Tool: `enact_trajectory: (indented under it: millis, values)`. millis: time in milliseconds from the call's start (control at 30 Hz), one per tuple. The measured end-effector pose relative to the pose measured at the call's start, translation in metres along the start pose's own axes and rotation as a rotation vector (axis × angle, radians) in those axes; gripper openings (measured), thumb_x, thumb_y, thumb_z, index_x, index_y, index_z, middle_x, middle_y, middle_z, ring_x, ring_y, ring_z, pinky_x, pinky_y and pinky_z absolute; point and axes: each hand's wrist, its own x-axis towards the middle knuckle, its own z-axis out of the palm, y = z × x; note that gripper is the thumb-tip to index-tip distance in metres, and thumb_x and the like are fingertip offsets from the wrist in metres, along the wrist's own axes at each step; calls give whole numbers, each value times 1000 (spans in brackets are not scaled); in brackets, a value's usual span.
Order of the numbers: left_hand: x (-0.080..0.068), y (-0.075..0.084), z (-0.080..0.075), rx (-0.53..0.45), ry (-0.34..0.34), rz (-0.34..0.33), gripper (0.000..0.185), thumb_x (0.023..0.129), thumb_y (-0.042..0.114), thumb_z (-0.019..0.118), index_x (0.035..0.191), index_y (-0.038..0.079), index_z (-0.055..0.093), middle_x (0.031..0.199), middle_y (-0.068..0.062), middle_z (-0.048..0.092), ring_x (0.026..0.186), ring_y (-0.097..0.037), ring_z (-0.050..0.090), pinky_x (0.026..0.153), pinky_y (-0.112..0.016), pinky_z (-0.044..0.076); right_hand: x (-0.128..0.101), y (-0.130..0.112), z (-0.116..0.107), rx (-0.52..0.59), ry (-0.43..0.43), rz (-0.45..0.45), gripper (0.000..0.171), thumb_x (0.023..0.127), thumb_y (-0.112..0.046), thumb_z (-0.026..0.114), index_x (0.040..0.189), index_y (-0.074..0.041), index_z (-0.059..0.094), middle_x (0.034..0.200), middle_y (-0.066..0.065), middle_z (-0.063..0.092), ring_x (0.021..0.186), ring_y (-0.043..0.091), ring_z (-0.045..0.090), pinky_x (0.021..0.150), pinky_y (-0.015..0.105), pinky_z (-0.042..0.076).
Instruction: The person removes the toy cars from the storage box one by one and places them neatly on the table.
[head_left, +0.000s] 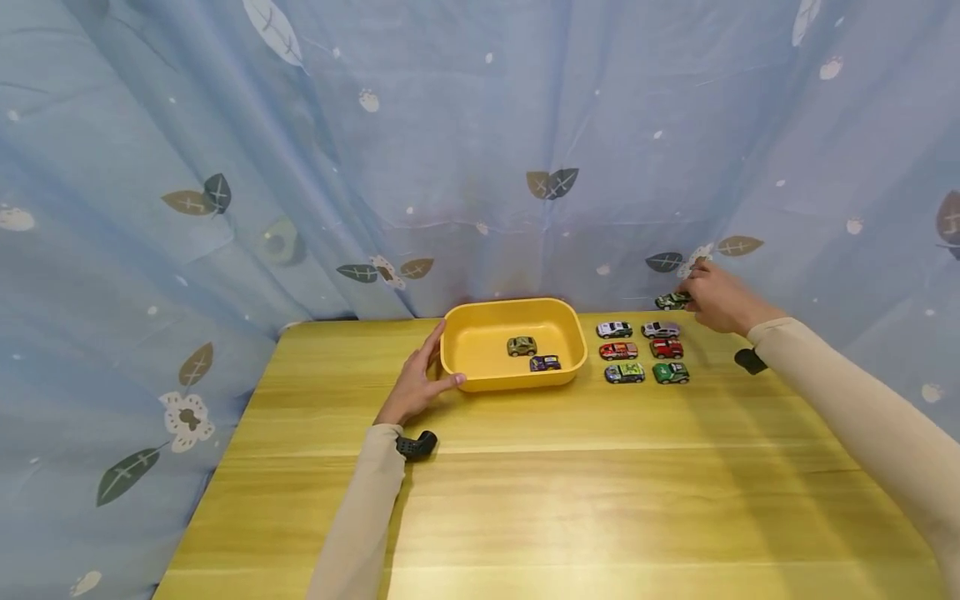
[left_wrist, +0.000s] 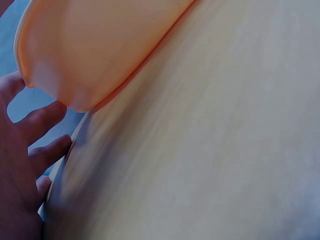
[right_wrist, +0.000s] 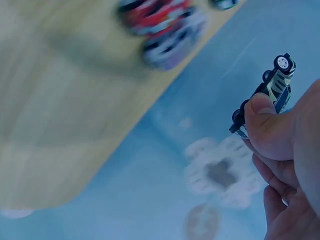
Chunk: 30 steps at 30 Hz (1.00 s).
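Observation:
At the far right, my right hand (head_left: 720,298) pinches a dark green-and-pale patterned toy car (head_left: 672,301) above the table's back edge. In the right wrist view the thumb presses along the toy car (right_wrist: 275,85), whose wheels show. My left hand (head_left: 417,379) rests against the left end of a yellow tray (head_left: 517,383), thumb at its front corner and fingers spread along the side. The left wrist view shows those fingers (left_wrist: 42,120) fairly straight, touching the tray wall (left_wrist: 80,95). Inside the tray sit an olive toy car (head_left: 522,346) and a purple one (head_left: 545,363).
Right of the tray, toy cars stand in two columns: white (head_left: 614,330), red-orange (head_left: 618,351) and multicoloured (head_left: 625,372), then silver (head_left: 661,330), red (head_left: 666,348) and green (head_left: 671,372). A blue patterned curtain (head_left: 480,150) hangs behind the wooden table (head_left: 525,492).

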Motion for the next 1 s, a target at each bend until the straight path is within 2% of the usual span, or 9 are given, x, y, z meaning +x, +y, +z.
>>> enact_trajectory:
  millis: [100,267,400,600,833,1000]
  values:
    - [-1,0,-2,2,4,4,106,91,34,86,172,28,19,174,-14,30,158,-36,36,131,-53,27,-15,16,8,4,-11,18,23,89,5,76,111,12,74,107,27,73,112,50,58,99,63,51]
    - [0,0,-2,12,1,11,106,92,32,85,172,27,17,174,-15,29,158,-36,36,132,-53,27,-32,35,22,22,-1,63,23,89,6,74,111,14,73,108,30,73,116,52,57,102,66,51]
    - [1,0,-1,10,-3,17,105,92,27,85,172,26,17,175,-15,29,158,-36,37,131,-52,27,-37,42,31,47,-4,81,27,89,5,74,114,13,73,112,31,73,118,53,55,103,68,51]
    - [1,0,2,-6,-14,23,105,93,20,83,173,26,15,175,-15,26,159,-35,34,132,-51,26,-40,43,40,18,0,65,20,87,7,77,107,10,76,105,28,75,114,53,59,100,67,53]
    - [-6,44,-8,-7,-57,-4,101,93,13,81,170,4,16,172,-28,26,158,-43,33,131,-52,28,-42,45,52,0,-23,84,20,88,4,80,107,10,75,106,28,74,116,53,58,99,65,54]
    - [-6,47,-8,5,-56,-7,100,94,12,81,170,3,17,172,-28,27,157,-43,34,130,-54,28,-45,48,61,-22,16,75,24,84,3,83,105,11,73,104,29,73,110,51,61,95,64,57]
